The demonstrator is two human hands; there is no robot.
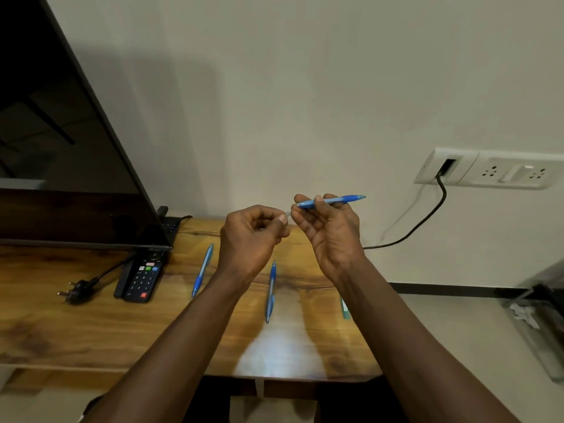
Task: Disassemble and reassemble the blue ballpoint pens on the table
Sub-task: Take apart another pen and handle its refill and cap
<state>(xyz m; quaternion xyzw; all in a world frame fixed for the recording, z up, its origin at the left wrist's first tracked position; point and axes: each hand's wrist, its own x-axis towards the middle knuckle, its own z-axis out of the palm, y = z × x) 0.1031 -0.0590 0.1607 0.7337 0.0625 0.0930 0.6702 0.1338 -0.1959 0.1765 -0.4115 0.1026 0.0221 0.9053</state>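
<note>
Evidently mid-disassembly, the right hand (pixel 326 230) grips a blue ballpoint pen (pixel 335 200) above the counter (pixel 91 331) while the left hand (pixel 253 236) pinches a tiny clear part (pixel 287 213) at its end, which likely needs easing straight out.

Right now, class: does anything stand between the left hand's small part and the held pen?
Nothing visible: the small clear part pinched by the left hand sits beside the pen in the right hand.
</note>
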